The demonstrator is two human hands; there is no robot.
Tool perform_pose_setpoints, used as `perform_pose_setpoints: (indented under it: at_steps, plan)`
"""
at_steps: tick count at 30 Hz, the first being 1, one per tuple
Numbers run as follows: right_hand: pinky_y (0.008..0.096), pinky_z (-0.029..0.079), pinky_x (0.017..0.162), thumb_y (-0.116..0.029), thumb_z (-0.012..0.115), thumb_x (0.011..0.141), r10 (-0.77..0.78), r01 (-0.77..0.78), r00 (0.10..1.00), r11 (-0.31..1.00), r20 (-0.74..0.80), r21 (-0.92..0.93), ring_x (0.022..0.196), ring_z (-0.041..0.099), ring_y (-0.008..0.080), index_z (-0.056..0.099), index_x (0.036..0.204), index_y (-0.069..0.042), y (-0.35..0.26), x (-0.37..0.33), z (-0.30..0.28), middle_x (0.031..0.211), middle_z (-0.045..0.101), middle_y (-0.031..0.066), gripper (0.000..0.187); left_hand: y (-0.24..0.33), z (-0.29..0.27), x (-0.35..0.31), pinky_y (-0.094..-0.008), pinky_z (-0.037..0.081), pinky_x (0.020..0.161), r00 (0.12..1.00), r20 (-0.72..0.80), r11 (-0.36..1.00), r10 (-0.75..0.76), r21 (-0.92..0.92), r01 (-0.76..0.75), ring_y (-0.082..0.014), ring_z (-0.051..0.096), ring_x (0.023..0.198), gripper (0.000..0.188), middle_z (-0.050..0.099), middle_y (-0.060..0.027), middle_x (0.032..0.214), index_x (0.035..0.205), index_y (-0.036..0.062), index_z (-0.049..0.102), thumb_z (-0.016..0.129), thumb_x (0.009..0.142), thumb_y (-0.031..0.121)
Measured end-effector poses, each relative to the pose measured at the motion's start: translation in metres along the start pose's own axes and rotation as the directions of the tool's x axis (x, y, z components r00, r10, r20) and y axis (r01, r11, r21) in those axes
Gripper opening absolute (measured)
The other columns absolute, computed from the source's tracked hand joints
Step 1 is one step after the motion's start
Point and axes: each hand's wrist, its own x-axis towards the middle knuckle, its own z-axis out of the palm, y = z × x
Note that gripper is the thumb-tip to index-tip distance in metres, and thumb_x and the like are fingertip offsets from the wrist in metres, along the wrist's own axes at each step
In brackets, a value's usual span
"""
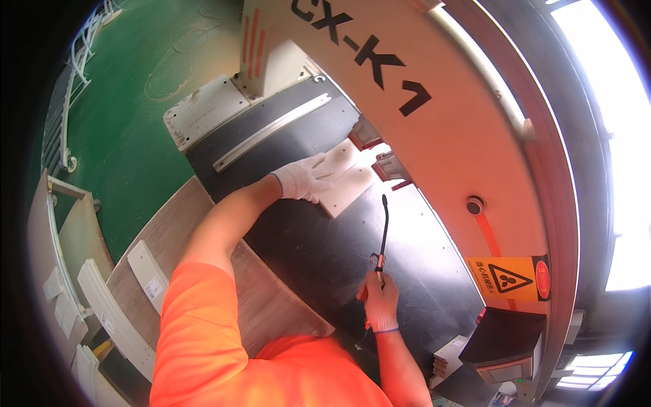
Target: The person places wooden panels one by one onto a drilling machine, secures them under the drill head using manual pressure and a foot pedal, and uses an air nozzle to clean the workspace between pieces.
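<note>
Air gun (379, 262) gripped in the right hand (381, 302), fingers closed round its body; thin dark nozzle points away from the wearer, tip clear of the panels. Left hand (303, 180) gloved, fingers spread flat, clasping nothing, over the left edge of two pale panels (347, 192); whether it presses down, cannot tell. Panels lie side by side on a dark machine table (305, 247), far ends near red-edged fittings (388, 166) under the machine housing (420, 149). Metal rail (271, 132) beyond the left hand, slanting across the table. Yellow warning label (507, 277) and round black knob (475, 205) on the housing, right. Wood-grain board (271, 288) beside the table, nearer the body; pale strip (146, 268) on its left part. Green floor (132, 149) farther left.
</note>
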Motion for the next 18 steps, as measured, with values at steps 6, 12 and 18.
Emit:
perform_pose_setpoints:
  at_steps: [6, 12, 18]
  plan:
    - [0.0272, 0.041, 0.046, -0.03, 0.053, 0.113, 0.089, -0.065, 0.994, 0.938, -0.056, 0.341, 0.05, 0.052, 0.0131, 0.059, 0.12, 0.001, -0.077, -0.092, -0.024, 0.08, 0.072, 0.0131, 0.032, 0.001, -0.013, -0.002, -0.0536, 0.039, 0.127, 1.0, -0.01, 0.998, 0.003, -0.062, -0.003, -0.0542, 0.046, 0.144, 0.065, 0.057, -0.011, 0.155, 0.141, 0.0209, 0.068, 0.085, 0.086, 0.051]
    - [0.0279, 0.042, 0.047, -0.027, 0.052, 0.114, 0.138, -0.117, 0.99, 0.867, -0.008, 0.485, 0.053, 0.055, 0.0155, 0.059, 0.119, 0.001, -0.117, -0.096, -0.027, 0.083, 0.071, 0.0143, 0.03, 0.01, -0.024, 0.003, -0.0552, 0.042, 0.125, 1.0, 0.009, 0.995, -0.018, -0.096, 0.019, -0.054, 0.043, 0.146, 0.063, 0.057, -0.0098, 0.152, 0.139, 0.0212, 0.069, 0.09, 0.083, 0.042]
    - [0.0285, 0.038, 0.046, -0.028, 0.06, 0.11, 0.158, -0.172, 0.984, 0.743, 0.08, 0.646, 0.05, 0.051, 0.0149, 0.062, 0.113, 0.001, -0.127, -0.1, -0.015, 0.082, 0.071, 0.0139, 0.029, 0.004, -0.009, 0.004, -0.0551, 0.035, 0.13, 0.992, 0.123, 1.0, -0.025, 0.014, 0.023, -0.0503, 0.042, 0.148, 0.062, 0.057, -0.0086, 0.156, 0.141, 0.0205, 0.07, 0.082, 0.09, 0.053]
